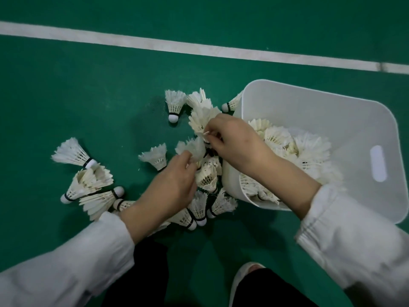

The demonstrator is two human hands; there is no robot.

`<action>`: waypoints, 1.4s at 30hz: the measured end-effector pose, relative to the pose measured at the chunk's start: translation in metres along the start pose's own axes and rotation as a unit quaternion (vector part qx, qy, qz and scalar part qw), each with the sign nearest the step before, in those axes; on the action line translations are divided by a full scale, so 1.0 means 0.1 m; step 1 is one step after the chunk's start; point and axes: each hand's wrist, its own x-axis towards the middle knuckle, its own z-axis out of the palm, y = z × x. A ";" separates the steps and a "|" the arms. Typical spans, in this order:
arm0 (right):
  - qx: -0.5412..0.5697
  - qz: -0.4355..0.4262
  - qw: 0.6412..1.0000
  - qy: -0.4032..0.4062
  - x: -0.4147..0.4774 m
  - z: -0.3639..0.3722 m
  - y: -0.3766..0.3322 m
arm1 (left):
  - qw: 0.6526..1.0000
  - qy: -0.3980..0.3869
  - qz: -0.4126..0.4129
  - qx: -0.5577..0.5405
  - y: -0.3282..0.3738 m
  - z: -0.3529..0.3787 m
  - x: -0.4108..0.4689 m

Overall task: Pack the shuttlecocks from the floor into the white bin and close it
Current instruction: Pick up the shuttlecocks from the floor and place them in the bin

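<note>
Several white feather shuttlecocks [88, 185] lie scattered on the green court floor, most in a heap left of the white bin [354, 129]. The bin stands open at the right, partly filled with shuttlecocks [305, 149]; no lid is in view. My right hand [234, 140] reaches across the bin's left rim and pinches a stack of shuttlecocks [202, 118] by their cork ends. My left hand [174, 187] is over the heap, its fingers curled round a shuttlecock [192, 147].
A white court line [199, 49] crosses the floor beyond the heap. One shuttlecock [174, 104] stands cork-down at the heap's far side, another [231, 104] leans against the bin's outer wall. My shoe [243, 275] and dark trousers are at the bottom edge.
</note>
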 end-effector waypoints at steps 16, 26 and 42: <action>0.138 -0.022 0.988 0.064 -0.19 -0.38 0.10 | 0.999 0.004 -0.024 -0.024 0.01 -0.01 -0.05; 0.180 0.070 0.960 0.205 -0.73 -1.11 0.58 | 0.995 0.081 -0.063 -0.001 0.17 -1.15 0.19; 0.154 0.080 0.984 0.028 -0.61 -0.13 0.95 | 0.984 0.146 0.092 -0.039 1.08 -1.08 1.25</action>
